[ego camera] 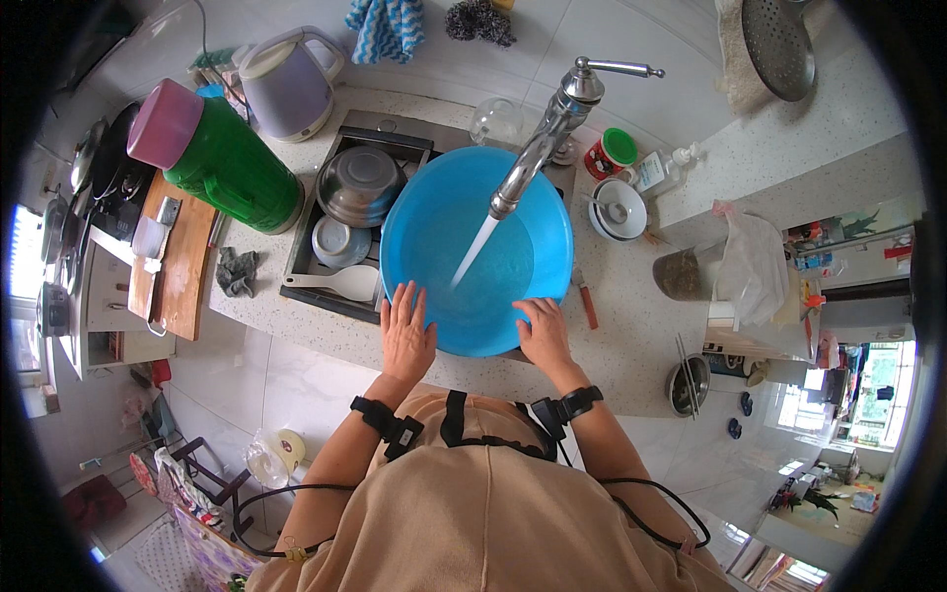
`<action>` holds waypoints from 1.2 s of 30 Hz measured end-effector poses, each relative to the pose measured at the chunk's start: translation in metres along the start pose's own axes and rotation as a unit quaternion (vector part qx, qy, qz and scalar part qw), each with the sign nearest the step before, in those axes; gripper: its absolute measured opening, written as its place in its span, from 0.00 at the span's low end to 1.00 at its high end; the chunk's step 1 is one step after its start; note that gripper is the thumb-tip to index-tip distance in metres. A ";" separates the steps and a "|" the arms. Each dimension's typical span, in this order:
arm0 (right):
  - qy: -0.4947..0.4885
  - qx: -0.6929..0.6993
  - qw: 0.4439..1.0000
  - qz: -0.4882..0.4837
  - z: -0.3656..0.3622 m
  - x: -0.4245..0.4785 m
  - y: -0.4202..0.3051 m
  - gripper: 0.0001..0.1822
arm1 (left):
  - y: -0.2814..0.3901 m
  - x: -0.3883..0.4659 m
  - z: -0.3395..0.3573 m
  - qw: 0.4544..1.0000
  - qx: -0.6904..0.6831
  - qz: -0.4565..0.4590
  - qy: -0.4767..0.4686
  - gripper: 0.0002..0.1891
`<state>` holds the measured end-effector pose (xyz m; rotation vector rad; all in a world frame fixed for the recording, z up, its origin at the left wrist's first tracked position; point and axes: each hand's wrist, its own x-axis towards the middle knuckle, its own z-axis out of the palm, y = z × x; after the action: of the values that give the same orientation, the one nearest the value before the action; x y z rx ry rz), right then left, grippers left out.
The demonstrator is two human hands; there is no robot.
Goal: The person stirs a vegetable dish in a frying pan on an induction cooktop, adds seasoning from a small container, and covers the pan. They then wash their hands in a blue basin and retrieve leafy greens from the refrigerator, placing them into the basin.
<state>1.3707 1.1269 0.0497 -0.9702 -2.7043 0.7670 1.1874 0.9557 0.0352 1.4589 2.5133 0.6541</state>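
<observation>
A round blue plastic basin (410,214) sits in front of me, partly over the edge of a dark-framed sink. A white stream runs from the chrome faucet (529,155) into the water (481,259) inside it. My left hand (407,333) lies over the basin's front left rim, its fingers stretched out and slightly apart. At the front right rim, my right hand (546,333) rests with fingers bent inward over the edge. Whether it grips the rim is hard to tell. Left of the basin are an upturned metal bowl (361,185), a small bowl (340,243) and a white rice paddle (336,283).
A green thermos (233,163) with a pink cap and an electric kettle (287,85) stand left. Beyond them lies a wooden cutting board (181,255) with a knife (153,292). To the right are white bowls (620,209), a red-handled tool (587,303) and a metal bowl with chopsticks (688,381).
</observation>
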 end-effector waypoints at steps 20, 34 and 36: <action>0.003 -0.003 1.000 0.000 0.000 0.000 -0.001 0.14 | -0.001 0.000 0.003 1.000 0.001 0.002 0.000 0.31; 0.012 0.105 0.994 0.022 -0.020 0.010 -0.004 0.14 | -0.002 0.024 -0.024 0.999 -0.043 -0.009 0.018 0.34; 0.036 0.092 0.995 0.012 -0.039 0.020 -0.003 0.15 | -0.004 0.050 -0.044 0.998 -0.049 0.009 0.039 0.34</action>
<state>1.3655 1.1534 0.0841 -0.9677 -2.5139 0.9468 1.1431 0.9845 0.0762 1.4509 2.4884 0.8421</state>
